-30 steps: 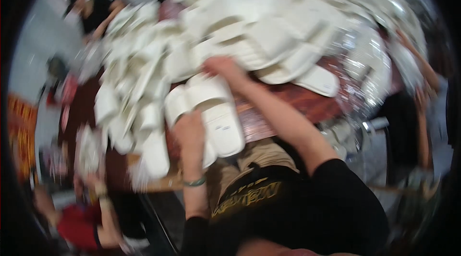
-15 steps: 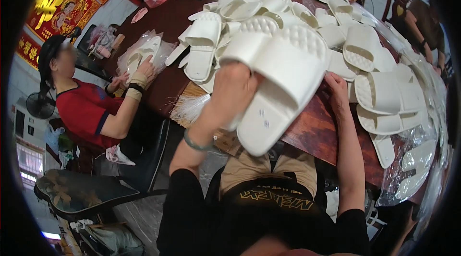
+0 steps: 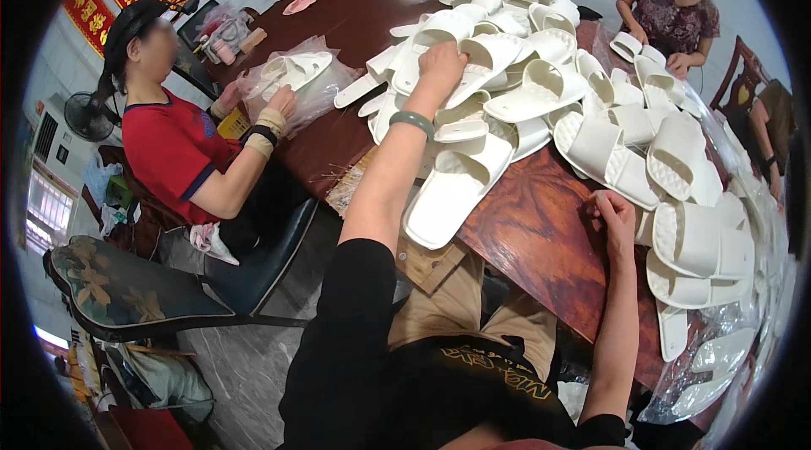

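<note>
The left hand is reaching far out over the table, fingers curled down onto a white slipper near the top of the heap of slippers; it seems to be gripping the slipper, though the fingertips are hidden behind it. The right hand is resting half curled on the bare wood, holding nothing, just beside another white slipper. At the left, a person in a red shirt is handling a slipper in a clear bag.
</note>
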`<act>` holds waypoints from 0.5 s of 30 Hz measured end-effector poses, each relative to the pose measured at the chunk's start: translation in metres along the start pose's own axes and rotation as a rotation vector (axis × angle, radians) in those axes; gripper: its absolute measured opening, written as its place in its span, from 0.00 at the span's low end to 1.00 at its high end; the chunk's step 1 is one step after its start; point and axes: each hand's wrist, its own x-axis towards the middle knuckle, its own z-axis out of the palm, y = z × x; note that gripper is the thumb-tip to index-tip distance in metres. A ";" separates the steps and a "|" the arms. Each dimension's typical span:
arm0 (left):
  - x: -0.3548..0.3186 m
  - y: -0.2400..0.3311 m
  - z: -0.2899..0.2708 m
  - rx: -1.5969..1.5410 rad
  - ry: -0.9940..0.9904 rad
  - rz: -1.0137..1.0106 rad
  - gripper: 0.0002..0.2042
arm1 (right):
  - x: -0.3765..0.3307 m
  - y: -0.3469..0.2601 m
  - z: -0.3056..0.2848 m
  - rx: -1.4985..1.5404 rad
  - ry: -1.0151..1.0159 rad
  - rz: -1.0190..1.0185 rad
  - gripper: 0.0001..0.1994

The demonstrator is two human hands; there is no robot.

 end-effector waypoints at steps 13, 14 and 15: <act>-0.092 0.041 -0.092 -0.659 0.026 0.388 0.19 | 0.004 0.004 0.007 0.041 -0.061 -0.006 0.11; -0.108 0.057 -0.101 -0.705 -0.105 0.421 0.19 | 0.003 0.004 0.005 0.037 -0.052 -0.008 0.11; -0.125 0.076 -0.107 -0.751 -0.242 0.461 0.18 | 0.001 0.002 0.001 0.021 -0.020 -0.027 0.11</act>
